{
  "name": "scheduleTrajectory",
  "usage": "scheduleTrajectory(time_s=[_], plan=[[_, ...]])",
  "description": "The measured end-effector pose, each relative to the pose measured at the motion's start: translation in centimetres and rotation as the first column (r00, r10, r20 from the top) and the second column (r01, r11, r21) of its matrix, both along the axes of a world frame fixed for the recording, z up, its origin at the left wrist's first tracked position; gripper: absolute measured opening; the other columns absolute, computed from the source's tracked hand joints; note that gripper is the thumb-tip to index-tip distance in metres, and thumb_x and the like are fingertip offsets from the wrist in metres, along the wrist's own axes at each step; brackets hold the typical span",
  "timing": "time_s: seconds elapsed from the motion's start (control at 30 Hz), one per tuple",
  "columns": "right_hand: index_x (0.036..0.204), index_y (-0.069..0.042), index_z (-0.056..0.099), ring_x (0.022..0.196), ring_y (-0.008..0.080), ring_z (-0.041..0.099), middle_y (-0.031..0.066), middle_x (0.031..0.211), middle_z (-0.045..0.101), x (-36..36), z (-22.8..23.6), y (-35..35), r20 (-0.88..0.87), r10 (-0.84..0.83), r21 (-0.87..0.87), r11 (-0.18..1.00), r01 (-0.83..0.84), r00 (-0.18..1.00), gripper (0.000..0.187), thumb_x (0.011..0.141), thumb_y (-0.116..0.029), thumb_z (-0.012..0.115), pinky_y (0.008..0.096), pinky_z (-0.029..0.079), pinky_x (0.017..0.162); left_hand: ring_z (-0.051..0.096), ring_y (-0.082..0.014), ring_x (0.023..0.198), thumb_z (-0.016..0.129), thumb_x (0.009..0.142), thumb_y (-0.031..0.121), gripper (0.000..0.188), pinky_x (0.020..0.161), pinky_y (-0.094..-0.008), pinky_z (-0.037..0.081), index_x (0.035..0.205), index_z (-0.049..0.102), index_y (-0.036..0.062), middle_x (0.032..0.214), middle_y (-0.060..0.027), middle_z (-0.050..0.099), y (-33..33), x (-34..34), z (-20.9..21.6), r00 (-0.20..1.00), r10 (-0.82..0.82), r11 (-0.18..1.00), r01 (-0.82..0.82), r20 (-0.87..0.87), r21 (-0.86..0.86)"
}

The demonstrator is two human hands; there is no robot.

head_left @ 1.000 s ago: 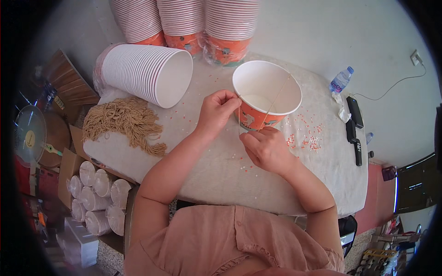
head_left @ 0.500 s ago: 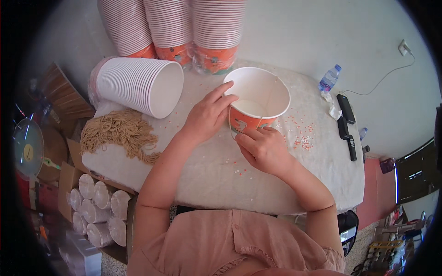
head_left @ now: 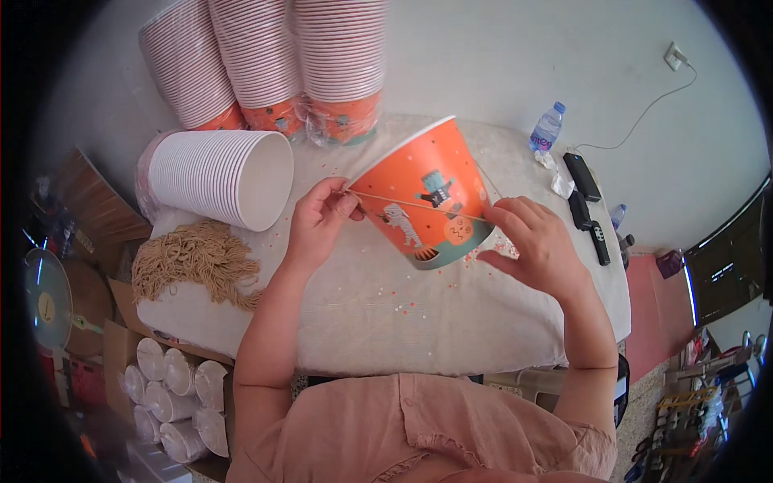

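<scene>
A tapered orange paper bucket [head_left: 441,203] with cartoon figures and a green base band is tilted above the table, its mouth turned away up and left. My left hand [head_left: 316,221] pinches the bucket's rim at its left edge, together with a thin beige cord [head_left: 403,198]. That cord runs across the printed side to my right hand [head_left: 533,241] and up behind its fingers toward the rim. The right fingers are hooked at the cord by the bucket's right side, with the thumb held apart below. Part of the cord is hidden by these fingers.
A nested stack of white-rimmed buckets [head_left: 221,179] lies left; wrapped stacks [head_left: 342,60] stand behind. A tangle of beige cords [head_left: 193,262] lies front left. Orange and white bits dot the cloth-covered table [head_left: 346,322]. A water bottle [head_left: 547,129] and black devices [head_left: 581,177] sit right.
The bucket has been lifted and tipped, so its printed side now faces me. My left hand has moved left and lower with its rim; my right hand has moved right with the cord.
</scene>
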State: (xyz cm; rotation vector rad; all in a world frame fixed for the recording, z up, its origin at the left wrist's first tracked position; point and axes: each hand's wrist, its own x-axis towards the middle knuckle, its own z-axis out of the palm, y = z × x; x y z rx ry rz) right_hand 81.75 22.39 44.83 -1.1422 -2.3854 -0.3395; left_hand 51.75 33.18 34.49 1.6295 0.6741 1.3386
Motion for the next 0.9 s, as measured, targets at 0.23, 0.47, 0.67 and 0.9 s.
scheduleTrajectory(time_s=[0.23, 0.47, 0.67, 0.9], plan=[[0.11, -0.005, 0.061, 0.079, 0.026, 0.063, 0.007, 0.09, 0.062, -0.1, 1.1, -0.3, -0.023, 0.152, 0.029, 0.988, -0.151, 0.988, 0.044, 0.07, -0.011, 0.076, 0.0372, 0.052, 0.064, 0.064, -0.0128, 0.073, 0.057, 0.1, 0.018, 0.023, 0.066, -0.0276, 0.055, 0.114, 0.058, 0.0009, 0.091, -0.0052, 0.065, -0.6, 0.8, -0.3, 0.972, -0.158, 0.897, 0.216, 0.177, -0.387], [0.101, 0.0, 0.065, 0.061, 0.0066, 0.053, 0.003, 0.065, 0.058, 4.3, 3.6, 6.2, -0.56, -0.157, -0.154, 0.985, 0.084, 0.814, 0.018, 0.092, -0.016, 0.065, 0.025, 0.043, 0.055, 0.062, -0.0146, 0.093, 0.062, 0.093, 0.007, 0.029, 0.076, -0.0276, 0.052, 0.122, 0.058, 0.0034, 0.11, -0.0062, 0.062, 0.7, 1.7, -3.9, 0.961, 0.151, 0.988, -0.151, -0.231, 0.017], [0.104, 0.003, 0.065, 0.048, 0.0071, 0.05, 0.0018, 0.068, 0.06, 11.1, 4.0, 13.6, -0.676, -0.377, -0.346, 0.921, 0.18, 0.633, 0.027, 0.094, -0.022, 0.061, 0.0235, 0.039, 0.042, 0.062, -0.0144, 0.095, 0.062, 0.092, 0.007, 0.019, 0.076, -0.028, 0.053, 0.111, 0.064, 0.0028, 0.108, -0.006, 0.064, 1.3, 1.2, -4.7, 0.928, 0.194, 0.981, -0.185, -0.319, 0.059], [0.094, 0.004, 0.065, 0.042, 0.0129, 0.053, 0.0078, 0.061, 0.061, 15.3, -0.7, 17.4, -0.647, -0.559, -0.455, 0.829, 0.325, 0.519, 0.024, 0.088, -0.018, 0.062, 0.0279, 0.042, 0.038, 0.064, -0.0166, 0.092, 0.062, 0.091, 0.005, 0.018, 0.074, -0.0291, 0.054, 0.108, 0.064, 0.0018, 0.105, -0.0076, 0.064, 1.1, 1.4, -4.4, 0.892, 0.184, 0.981, -0.14, -0.413, 0.134]])
